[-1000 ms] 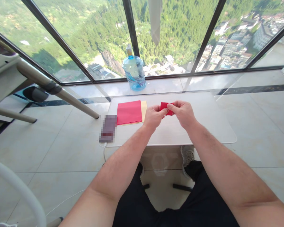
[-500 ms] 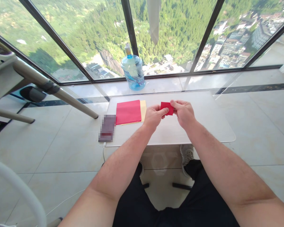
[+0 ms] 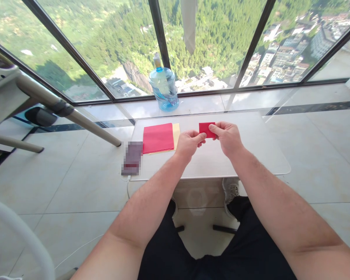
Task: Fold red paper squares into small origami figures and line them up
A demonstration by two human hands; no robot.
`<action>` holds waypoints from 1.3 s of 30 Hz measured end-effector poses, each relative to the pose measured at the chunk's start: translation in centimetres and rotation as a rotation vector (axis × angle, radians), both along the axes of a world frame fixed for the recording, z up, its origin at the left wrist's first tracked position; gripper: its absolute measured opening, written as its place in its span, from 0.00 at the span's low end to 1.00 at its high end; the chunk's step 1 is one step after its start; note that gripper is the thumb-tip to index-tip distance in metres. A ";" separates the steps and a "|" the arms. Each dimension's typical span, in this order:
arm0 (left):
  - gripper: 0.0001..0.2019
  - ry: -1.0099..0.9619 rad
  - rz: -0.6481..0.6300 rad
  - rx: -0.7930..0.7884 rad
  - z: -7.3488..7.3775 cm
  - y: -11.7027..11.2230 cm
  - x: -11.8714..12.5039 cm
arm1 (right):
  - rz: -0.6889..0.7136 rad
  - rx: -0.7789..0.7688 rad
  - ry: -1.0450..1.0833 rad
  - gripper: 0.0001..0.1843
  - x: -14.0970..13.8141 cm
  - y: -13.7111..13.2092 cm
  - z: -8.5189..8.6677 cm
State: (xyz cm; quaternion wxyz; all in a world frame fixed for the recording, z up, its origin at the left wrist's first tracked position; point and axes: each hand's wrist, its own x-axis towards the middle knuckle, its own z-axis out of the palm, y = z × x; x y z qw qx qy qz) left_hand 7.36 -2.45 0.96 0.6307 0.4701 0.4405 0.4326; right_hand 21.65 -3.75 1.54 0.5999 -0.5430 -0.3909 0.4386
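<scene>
A small folded red paper [image 3: 206,128] is held above the white table [image 3: 251,155] between both my hands. My left hand [image 3: 189,143] pinches its lower left edge with thumb and forefinger. My right hand [image 3: 228,138] pinches its right edge. The paper shows as a flat red square facing me. To the left on the table lies a stack of flat sheets, a red sheet [image 3: 158,137] on top of a cream sheet [image 3: 176,134].
A blurred dark phone-like object [image 3: 132,158] lies at the table's left edge with a white cable hanging. A blue water jug [image 3: 163,88] stands by the window behind the table. A metal-legged piece of furniture [image 3: 46,105] is at the left. My legs are under the table.
The red paper has been raised slightly and turned flatter toward me, showing more of its square face. Both hands stayed pinched on it.
</scene>
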 end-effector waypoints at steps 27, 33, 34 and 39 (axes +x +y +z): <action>0.15 -0.023 0.138 0.097 0.0 1.5 -1.5 | 0.148 -0.089 -0.180 0.14 0.6 -0.1 0.2; 0.08 -0.029 0.181 0.096 -0.1 1.6 -1.3 | 0.193 -0.110 -0.237 0.13 0.5 -0.4 0.6; 0.08 -0.029 0.192 0.099 -0.1 1.6 -1.3 | 0.197 -0.101 -0.239 0.13 0.4 -0.5 0.6; 0.12 0.082 0.067 0.164 0.4 1.3 -1.4 | 0.154 -0.067 -0.246 0.12 0.5 -0.4 0.5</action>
